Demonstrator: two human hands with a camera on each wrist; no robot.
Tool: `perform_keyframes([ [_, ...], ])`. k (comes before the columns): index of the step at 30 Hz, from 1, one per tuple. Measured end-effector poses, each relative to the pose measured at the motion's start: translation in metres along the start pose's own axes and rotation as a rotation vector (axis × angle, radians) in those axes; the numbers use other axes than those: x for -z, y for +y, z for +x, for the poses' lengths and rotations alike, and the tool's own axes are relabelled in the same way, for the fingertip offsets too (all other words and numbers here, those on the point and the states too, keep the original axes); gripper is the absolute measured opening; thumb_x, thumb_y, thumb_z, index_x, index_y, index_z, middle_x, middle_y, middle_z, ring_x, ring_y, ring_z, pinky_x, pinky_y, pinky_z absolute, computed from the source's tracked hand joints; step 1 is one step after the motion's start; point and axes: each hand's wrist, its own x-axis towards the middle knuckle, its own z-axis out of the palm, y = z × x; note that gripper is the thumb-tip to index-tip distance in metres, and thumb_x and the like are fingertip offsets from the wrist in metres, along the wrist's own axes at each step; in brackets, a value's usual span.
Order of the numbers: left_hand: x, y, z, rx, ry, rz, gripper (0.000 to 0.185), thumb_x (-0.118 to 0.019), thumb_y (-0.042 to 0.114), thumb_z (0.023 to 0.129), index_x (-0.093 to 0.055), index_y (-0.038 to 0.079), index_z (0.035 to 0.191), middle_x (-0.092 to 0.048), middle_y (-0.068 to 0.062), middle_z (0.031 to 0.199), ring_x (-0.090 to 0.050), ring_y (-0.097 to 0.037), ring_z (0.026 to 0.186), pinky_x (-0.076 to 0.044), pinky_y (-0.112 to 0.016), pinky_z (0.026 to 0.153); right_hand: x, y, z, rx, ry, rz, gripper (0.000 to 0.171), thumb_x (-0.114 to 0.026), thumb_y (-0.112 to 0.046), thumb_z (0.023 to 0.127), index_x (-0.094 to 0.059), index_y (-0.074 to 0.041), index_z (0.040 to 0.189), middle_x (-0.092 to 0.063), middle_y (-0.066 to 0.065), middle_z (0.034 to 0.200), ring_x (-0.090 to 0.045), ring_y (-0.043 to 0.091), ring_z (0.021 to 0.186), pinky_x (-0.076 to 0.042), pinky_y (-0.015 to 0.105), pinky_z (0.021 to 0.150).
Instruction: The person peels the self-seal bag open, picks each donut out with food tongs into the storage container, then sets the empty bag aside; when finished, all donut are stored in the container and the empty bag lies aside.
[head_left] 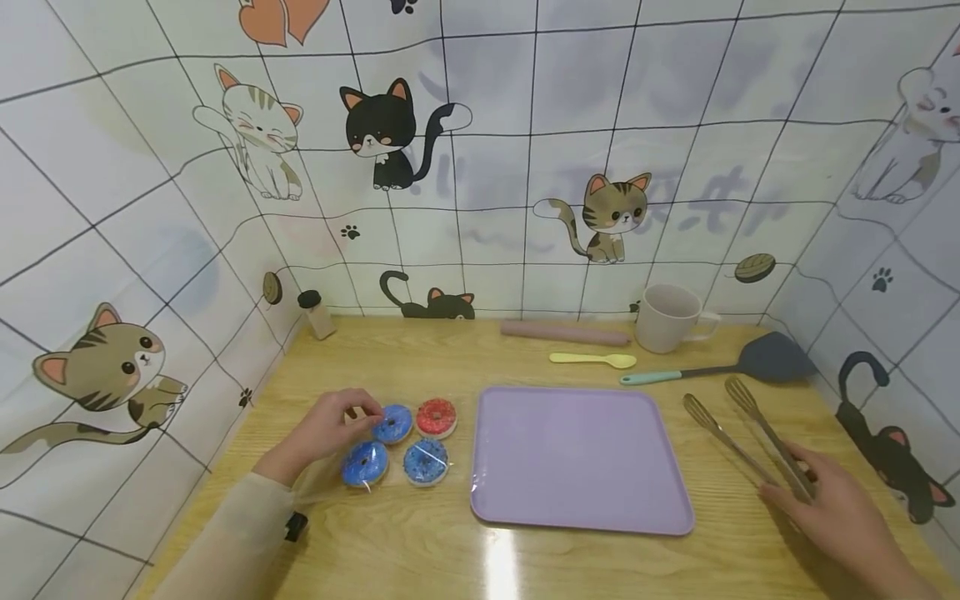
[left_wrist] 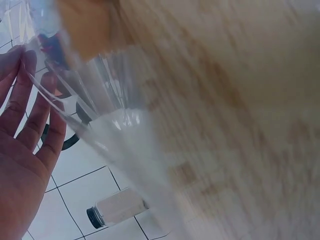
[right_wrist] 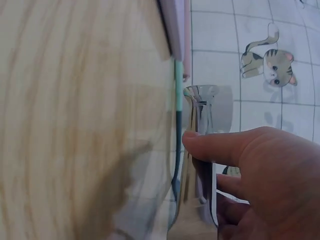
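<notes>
On the left of the table lie several toy donuts, a red one and blue ones, with clear plastic over them. My left hand is at the upper left blue donut and pinches the edge of the clear plastic between thumb and fingertips. The plastic stretches down from those fingers in the left wrist view. On the right, my right hand holds metal tongs by the handle end. Their two whisk-like tips stand apart, pointing away from me. Between the hands lies a lilac tray.
Behind the tray are a yellow spoon, a pinkish rolling pin and a light mug. A dark spatula lies at the right. A black-capped jar stands back left. Cat-patterned walls enclose the table.
</notes>
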Motion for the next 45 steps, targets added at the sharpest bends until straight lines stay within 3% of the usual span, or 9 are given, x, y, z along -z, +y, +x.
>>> perform_keyframes([
  [4,-0.004,0.003,0.003,-0.003,0.005,-0.013,0.005,-0.075,0.016,0.096,-0.078,0.019,0.098,-0.073,0.012,0.097,-0.064,-0.007,0.091,-0.055,-0.036,0.078,0.004,-0.013,-0.004,0.082,0.104,0.03,0.076,-0.085,-0.028,0.087,-0.049,0.011,0.142,-0.056,0.037,0.127,-0.059,0.052,0.099,-0.049,0.062,0.071],
  [11,-0.009,-0.002,0.003,-0.01,-0.003,-0.003,0.006,-0.075,0.017,0.096,-0.078,0.022,0.099,-0.073,0.013,0.098,-0.065,-0.006,0.092,-0.053,-0.03,0.078,0.003,-0.05,-0.004,0.217,0.168,0.061,0.07,-0.094,-0.018,0.073,-0.063,0.0,0.133,-0.068,0.025,0.118,-0.064,0.039,0.094,-0.049,0.029,0.065],
  [18,-0.004,-0.008,0.001,-0.035,0.026,0.003,0.008,-0.077,0.014,0.094,-0.077,0.022,0.097,-0.074,0.009,0.098,-0.065,-0.005,0.089,-0.052,-0.028,0.075,-0.012,-0.099,0.002,0.367,0.221,0.074,0.072,-0.096,-0.013,0.07,-0.064,-0.008,0.134,-0.069,0.013,0.12,-0.061,0.025,0.099,-0.052,0.035,0.075],
  [22,-0.004,-0.006,0.0,-0.027,0.02,-0.004,0.009,-0.076,0.014,0.095,-0.077,0.023,0.097,-0.074,0.01,0.097,-0.065,-0.005,0.089,-0.053,-0.028,0.076,-0.019,-0.119,0.006,0.457,0.228,0.084,0.072,-0.095,-0.011,0.069,-0.064,-0.009,0.134,-0.067,0.009,0.123,-0.06,0.019,0.103,-0.05,0.025,0.082],
  [25,-0.003,-0.003,0.0,-0.026,0.018,-0.007,0.01,-0.076,0.013,0.095,-0.077,0.023,0.097,-0.073,0.013,0.097,-0.065,-0.005,0.09,-0.052,-0.029,0.076,-0.023,-0.131,0.01,0.505,0.215,0.102,0.071,-0.094,-0.009,0.071,-0.063,-0.009,0.135,-0.065,0.007,0.125,-0.06,0.017,0.104,-0.052,0.022,0.084],
  [29,-0.001,-0.005,0.002,-0.023,0.023,-0.002,0.008,-0.075,0.015,0.096,-0.077,0.022,0.097,-0.073,0.012,0.097,-0.065,-0.007,0.09,-0.052,-0.029,0.077,-0.033,-0.148,0.021,0.555,0.173,0.123,0.069,-0.092,-0.008,0.074,-0.062,-0.01,0.136,-0.064,0.005,0.128,-0.06,0.018,0.108,-0.056,0.036,0.083],
  [36,0.007,-0.006,0.004,-0.009,0.022,-0.001,0.008,-0.075,0.015,0.096,-0.077,0.022,0.098,-0.074,0.01,0.097,-0.066,-0.008,0.09,-0.053,-0.03,0.077,-0.054,-0.177,0.042,0.612,0.057,0.173,0.06,-0.087,-0.014,0.084,-0.061,-0.014,0.138,-0.063,-0.002,0.132,-0.06,0.016,0.118,-0.056,0.039,0.091],
  [45,0.005,-0.001,0.003,-0.001,0.02,-0.01,0.005,-0.074,0.017,0.097,-0.077,0.02,0.099,-0.074,0.01,0.098,-0.065,-0.006,0.091,-0.053,-0.03,0.078,-0.065,-0.201,0.046,0.66,-0.002,0.195,0.051,-0.085,-0.01,0.085,-0.068,-0.016,0.132,-0.067,-0.001,0.129,-0.063,0.021,0.121,-0.053,0.045,0.1],
])
